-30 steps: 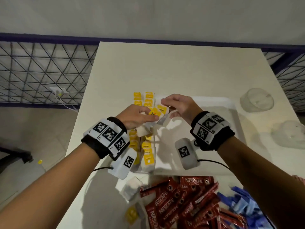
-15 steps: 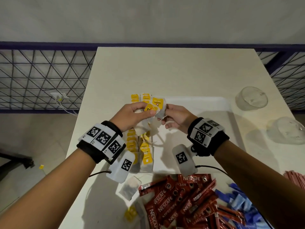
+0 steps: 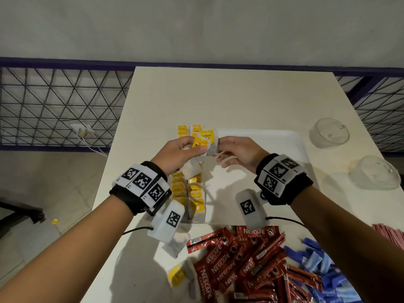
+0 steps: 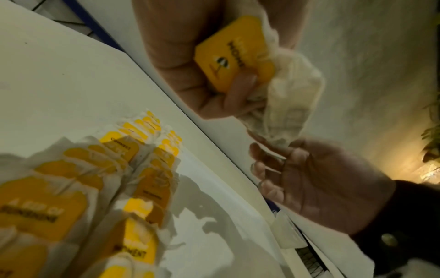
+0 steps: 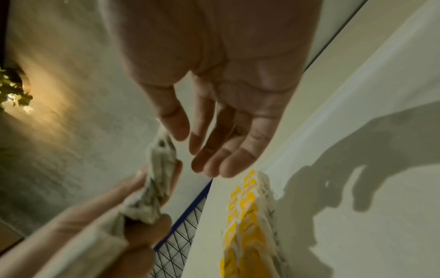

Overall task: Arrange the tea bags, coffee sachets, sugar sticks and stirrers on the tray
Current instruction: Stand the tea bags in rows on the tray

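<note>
Tea bags of white paper with square yellow tags [image 3: 204, 145] sit bunched in your left hand [image 3: 179, 155], raised over the left end of the flat white rectangular tray [image 3: 273, 136]; your fingers and thumb curl round the bunch, the thumb pressing on a yellow tag [image 4: 234, 53]. Your right hand [image 3: 239, 153] hangs just beside the bunch with fingers loosely spread; in the right wrist view the fingertips [image 5: 214, 165] stand apart from the paper, while the left wrist view is too blurred to tell whether a fingertip touches the bag's edge. Below your hands, two rows of tea bags with yellow tags [image 3: 189, 193] lie overlapped along the tray's left edge, partly hidden by your left wrist. Nearer you on the pale table [image 3: 218, 95], a loose tea bag [image 3: 175, 248] lies beside a heap of red coffee sachets [image 3: 240, 259], with blue sachets [image 3: 317, 263] to their right and a bundle of thin red sticks [image 3: 389, 232] at the far right edge. Two clear plastic cups [image 3: 330, 133] lie on their sides right of the tray.
</note>
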The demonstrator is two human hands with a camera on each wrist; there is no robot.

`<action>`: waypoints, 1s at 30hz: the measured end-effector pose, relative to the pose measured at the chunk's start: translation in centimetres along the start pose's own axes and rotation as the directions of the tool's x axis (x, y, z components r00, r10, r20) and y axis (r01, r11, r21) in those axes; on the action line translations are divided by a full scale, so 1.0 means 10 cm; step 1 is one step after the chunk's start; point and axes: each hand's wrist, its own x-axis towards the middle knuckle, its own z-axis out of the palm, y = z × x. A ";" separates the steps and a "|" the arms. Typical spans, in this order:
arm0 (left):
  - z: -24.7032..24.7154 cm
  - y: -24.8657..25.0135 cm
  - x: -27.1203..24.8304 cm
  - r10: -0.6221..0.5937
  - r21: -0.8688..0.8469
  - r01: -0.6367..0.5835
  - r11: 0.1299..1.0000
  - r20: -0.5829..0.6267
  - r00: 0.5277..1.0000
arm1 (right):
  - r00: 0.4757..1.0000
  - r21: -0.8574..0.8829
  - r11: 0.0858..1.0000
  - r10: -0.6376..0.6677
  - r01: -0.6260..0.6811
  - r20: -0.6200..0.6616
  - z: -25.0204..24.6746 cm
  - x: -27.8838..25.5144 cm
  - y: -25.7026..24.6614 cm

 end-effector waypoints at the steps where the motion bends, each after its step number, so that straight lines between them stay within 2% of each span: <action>1: 0.00 0.00 0.01 -0.005 0.038 0.005 0.999 -0.001 1.000 | 1.000 0.057 0.998 0.001 0.001 -0.030 -0.01 0.02 -0.03; 3: 0.00 -0.02 0.05 -0.015 0.083 0.014 0.996 0.010 1.000 | 0.998 0.092 0.996 -0.011 0.016 -0.057 -0.02 0.06 -0.07; 6: 0.03 -0.01 0.10 -0.018 0.146 0.014 0.989 0.029 0.999 | 0.990 -0.118 0.986 -0.127 0.118 -0.065 -0.02 0.14 -0.06; 8: 0.03 0.00 0.15 -0.026 0.198 0.019 0.980 0.032 0.999 | 0.985 -0.195 0.970 -0.162 0.147 -0.065 -0.02 0.22 -0.03; 15: -0.30 -0.08 0.33 -0.084 0.353 0.089 0.931 -0.028 0.996 | 0.989 -0.129 0.990 -0.069 0.052 -0.129 -0.12 0.67 0.03; 23: -0.72 -0.11 0.48 -0.087 0.326 0.124 0.937 -0.125 0.988 | 0.985 -0.359 0.933 -0.029 -0.034 -0.168 -0.22 1.28 0.19; 30: -0.76 -0.15 0.54 -0.098 0.340 0.107 0.934 -0.045 0.994 | 0.965 -0.349 0.937 -0.090 -0.002 -0.247 -0.19 1.49 0.23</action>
